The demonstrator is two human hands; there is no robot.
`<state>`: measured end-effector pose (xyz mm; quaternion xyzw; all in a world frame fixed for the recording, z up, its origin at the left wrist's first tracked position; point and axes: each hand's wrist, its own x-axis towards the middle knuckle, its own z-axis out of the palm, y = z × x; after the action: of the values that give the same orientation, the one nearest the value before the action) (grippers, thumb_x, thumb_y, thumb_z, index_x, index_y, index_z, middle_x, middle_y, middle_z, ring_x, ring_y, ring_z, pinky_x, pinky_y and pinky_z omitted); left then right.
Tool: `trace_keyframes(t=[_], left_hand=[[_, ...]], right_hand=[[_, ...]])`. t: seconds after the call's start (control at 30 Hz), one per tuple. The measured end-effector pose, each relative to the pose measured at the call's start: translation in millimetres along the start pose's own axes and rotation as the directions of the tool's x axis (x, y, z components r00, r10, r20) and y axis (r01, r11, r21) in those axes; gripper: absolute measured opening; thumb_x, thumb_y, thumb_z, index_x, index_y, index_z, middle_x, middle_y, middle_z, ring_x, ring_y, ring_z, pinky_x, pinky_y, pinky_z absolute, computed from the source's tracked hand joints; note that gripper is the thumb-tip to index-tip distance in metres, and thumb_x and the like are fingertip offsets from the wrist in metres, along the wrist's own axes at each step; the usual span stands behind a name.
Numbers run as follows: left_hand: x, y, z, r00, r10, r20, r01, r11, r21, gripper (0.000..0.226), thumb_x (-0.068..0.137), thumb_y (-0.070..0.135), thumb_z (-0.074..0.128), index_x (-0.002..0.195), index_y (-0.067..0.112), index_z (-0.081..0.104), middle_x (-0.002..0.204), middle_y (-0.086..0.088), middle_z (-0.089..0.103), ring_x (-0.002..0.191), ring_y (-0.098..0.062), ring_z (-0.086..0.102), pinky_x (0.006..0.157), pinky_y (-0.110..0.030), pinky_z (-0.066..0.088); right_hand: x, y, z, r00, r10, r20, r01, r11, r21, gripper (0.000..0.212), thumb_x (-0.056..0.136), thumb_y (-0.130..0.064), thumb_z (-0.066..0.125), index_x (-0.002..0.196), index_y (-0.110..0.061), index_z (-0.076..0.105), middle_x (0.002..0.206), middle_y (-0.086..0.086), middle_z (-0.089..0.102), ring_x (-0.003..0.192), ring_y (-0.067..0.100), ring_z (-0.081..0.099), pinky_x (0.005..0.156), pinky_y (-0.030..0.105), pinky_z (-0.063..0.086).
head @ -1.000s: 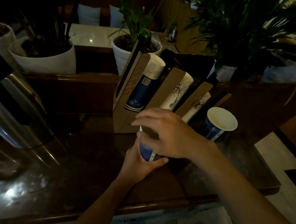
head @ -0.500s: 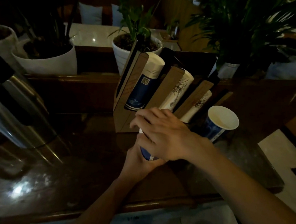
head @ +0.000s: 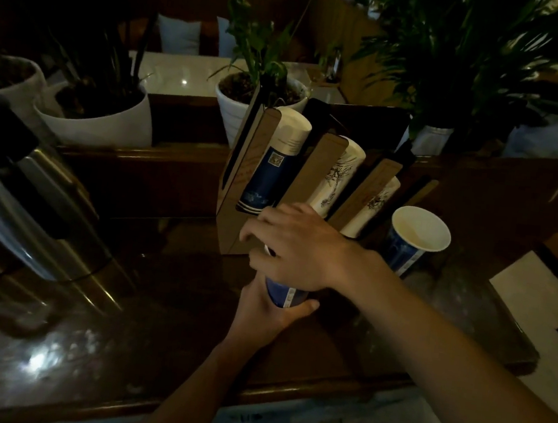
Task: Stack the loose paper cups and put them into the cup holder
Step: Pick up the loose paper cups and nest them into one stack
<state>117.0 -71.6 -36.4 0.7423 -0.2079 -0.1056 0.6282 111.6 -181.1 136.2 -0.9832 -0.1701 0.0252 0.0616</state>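
On the dark wooden counter [head: 163,319], the far left holds only a steel thermos jug [head: 19,215], which has no part in the job. Moving right, the cardboard cup holder [head: 239,186] stands upright with three slanted slots: a blue-printed stack [head: 272,166] in the first, and white stacks with ink drawings in the second [head: 337,179] and third [head: 371,207], so much of the storing looks done. Just in front of the holder, the left hand [head: 267,310] is wrapped around the base of a blue paper cup [head: 284,293], while the right hand [head: 296,247] closes over its top, fingers curled on the rim. Whether one cup or several nested ones sit between the hands is hard to tell, since the right hand hides the upper part. Further right, a single loose blue cup [head: 412,242] stands open-mouthed beside the holder, untouched. By my reading, that cup has yet to be stacked, and the held cups have yet to go into a slot.
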Motion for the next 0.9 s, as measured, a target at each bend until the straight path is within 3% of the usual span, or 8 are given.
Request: trace_keyframes(t=[0.17, 0.33, 0.47, 0.53, 0.67, 0.77, 0.9], left_hand=[[1.6, -1.9, 1.0, 1.000, 0.000, 0.002, 0.000, 1.000, -0.011, 0.080, 0.067, 0.048, 0.097, 0.132, 0.030, 0.055, 0.126, 0.022, 0.068, 0.115, 0.005, 0.067, 0.088, -0.008, 0.053], [0.4, 0.2, -3.0, 1.000, -0.020, 0.008, 0.020, 1.000, -0.002, 0.070, 0.067, 0.049, 0.096, 0.125, 0.039, 0.059, 0.124, 0.021, 0.070, 0.115, 0.005, 0.067, 0.090, -0.011, 0.055], [0.1, 6.3, -2.9, 1.000, -0.011, -0.009, 0.012, 1.000, 0.014, 0.067, 0.064, 0.057, 0.094, 0.117, 0.062, 0.053, 0.125, 0.028, 0.067, 0.112, 0.008, 0.067, 0.086, -0.005, 0.052], [-1.3, 5.9, -2.9, 1.000, -0.024, -0.013, 0.024, 1.000, -0.003, 0.077, 0.062, 0.058, 0.094, 0.125, 0.057, 0.050, 0.127, 0.031, 0.064, 0.113, 0.011, 0.065, 0.085, -0.002, 0.050], [0.5, 5.5, -2.2, 1.000, -0.012, 0.022, 0.013, 0.999, -0.030, 0.095, 0.065, 0.056, 0.095, 0.143, 0.030, 0.047, 0.130, 0.023, 0.066, 0.115, 0.005, 0.067, 0.087, -0.008, 0.054], [0.0, 7.2, -3.4, 0.999, -0.014, 0.029, 0.015, 0.999, -0.042, 0.097, 0.065, 0.058, 0.093, 0.144, 0.027, 0.046, 0.129, 0.018, 0.068, 0.115, 0.002, 0.069, 0.087, -0.011, 0.055], [-0.7, 8.1, -4.2, 0.999, -0.016, 0.038, 0.017, 1.000, -0.024, 0.088, 0.069, 0.052, 0.093, 0.140, 0.023, 0.050, 0.125, 0.011, 0.071, 0.113, -0.002, 0.071, 0.088, -0.023, 0.061]], right_hand=[[-0.2, 4.0, 5.5, 0.999, -0.026, -0.041, 0.026, 1.000, 0.004, 0.036, 0.094, -0.047, 0.038, 0.125, -0.029, 0.045, 0.123, -0.006, 0.052, 0.109, 0.014, 0.046, 0.099, 0.037, 0.028], [3.0, 1.2, 7.3, 0.999, 0.015, -0.032, -0.015, 1.000, 0.022, 0.043, 0.091, -0.054, 0.035, 0.125, -0.029, 0.042, 0.126, -0.006, 0.051, 0.111, 0.015, 0.047, 0.095, 0.038, 0.032], [-0.6, -1.3, 4.8, 0.996, 0.035, -0.083, -0.031, 0.998, 0.046, 0.043, 0.092, -0.057, 0.036, 0.112, -0.028, 0.060, 0.104, -0.008, 0.058, 0.098, 0.012, 0.051, 0.091, 0.038, 0.040], [-6.6, 1.1, 5.5, 0.984, 0.045, -0.173, -0.025, 0.993, 0.116, 0.035, 0.095, -0.050, 0.044, 0.105, -0.025, 0.065, 0.098, -0.008, 0.061, 0.092, 0.010, 0.053, 0.088, 0.038, 0.045], [-21.0, 6.5, 10.4, 0.968, -0.017, -0.251, 0.048, 0.992, 0.120, 0.036, 0.102, -0.040, 0.046, 0.122, -0.018, 0.066, 0.124, -0.002, 0.064, 0.117, 0.013, 0.054, 0.103, 0.035, 0.041], [-28.9, 8.2, 12.6, 0.963, -0.035, -0.268, 0.068, 0.991, 0.113, 0.042, 0.104, -0.041, 0.042, 0.132, -0.018, 0.061, 0.140, 0.003, 0.058, 0.135, 0.017, 0.045, 0.112, 0.032, 0.028], [-34.5, 11.1, 16.6, 0.963, -0.042, -0.266, 0.062, 0.996, 0.068, 0.050, 0.103, -0.047, 0.036, 0.144, -0.022, 0.052, 0.155, 0.003, 0.045, 0.147, 0.017, 0.034, 0.119, 0.038, 0.027]])
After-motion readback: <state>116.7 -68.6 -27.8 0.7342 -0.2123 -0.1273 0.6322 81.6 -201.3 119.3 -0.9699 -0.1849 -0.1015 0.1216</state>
